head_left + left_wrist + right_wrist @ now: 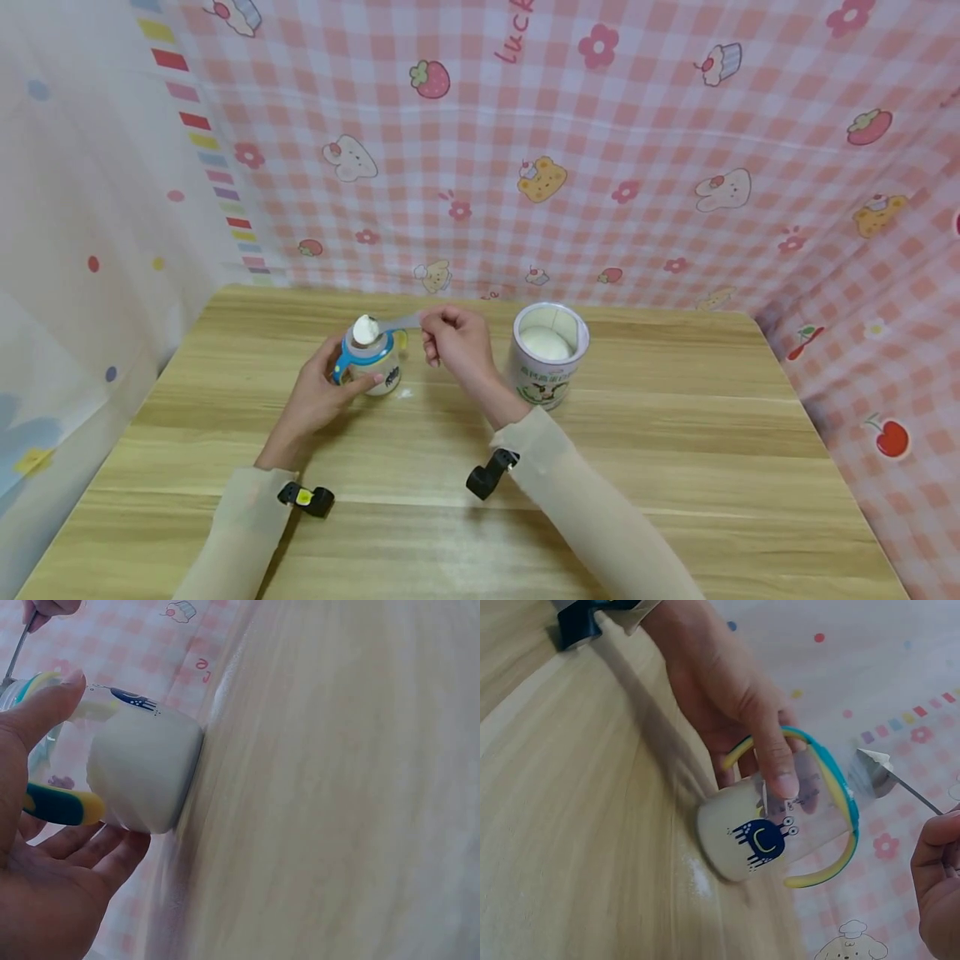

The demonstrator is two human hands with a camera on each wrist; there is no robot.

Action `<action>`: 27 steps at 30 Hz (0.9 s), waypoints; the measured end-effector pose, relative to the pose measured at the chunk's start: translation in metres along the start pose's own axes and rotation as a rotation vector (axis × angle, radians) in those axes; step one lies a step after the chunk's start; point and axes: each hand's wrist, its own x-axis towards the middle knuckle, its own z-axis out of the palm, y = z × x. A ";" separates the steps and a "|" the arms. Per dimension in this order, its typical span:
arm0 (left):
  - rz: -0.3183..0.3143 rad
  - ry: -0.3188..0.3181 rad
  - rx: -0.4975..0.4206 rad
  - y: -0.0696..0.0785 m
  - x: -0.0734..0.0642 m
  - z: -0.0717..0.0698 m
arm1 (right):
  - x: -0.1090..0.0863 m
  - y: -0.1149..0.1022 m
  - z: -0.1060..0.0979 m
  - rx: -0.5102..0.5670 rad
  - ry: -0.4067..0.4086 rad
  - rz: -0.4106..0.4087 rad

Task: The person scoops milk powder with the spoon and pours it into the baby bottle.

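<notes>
A clear baby bottle (388,367) with a blue-and-yellow two-handled collar stands on the table, its lower part whitish and a dark crab-like print on its side (761,838). My left hand (318,396) grips it, thumb on the near side and fingers behind. In my right hand (459,340) I pinch the end of a scoop's thin handle (401,322). The scoop's bowl, heaped with white powder (366,329), is over the bottle's open mouth. Whether the bowl touches the rim, I cannot tell. To the right of my right hand stands an open can (536,385) holding white powder.
The wooden table (675,467) ends at a pink checked curtain (480,208) behind. A little spilled white powder (697,876) lies beside the bottle's base. Black wrist cameras (491,473) are strapped over both beige sleeves (592,500).
</notes>
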 end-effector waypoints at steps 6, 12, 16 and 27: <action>-0.009 -0.004 0.015 0.002 -0.001 -0.001 | -0.001 0.007 0.003 -0.073 -0.002 -0.080; 0.003 -0.003 0.038 0.003 -0.001 -0.002 | -0.005 0.013 0.005 -0.176 0.000 -0.181; 0.005 -0.003 0.053 0.003 -0.001 -0.003 | -0.008 0.015 0.005 -0.303 -0.023 -0.338; 0.017 -0.019 0.075 0.002 -0.001 -0.004 | -0.012 0.015 0.000 -0.621 -0.087 -0.743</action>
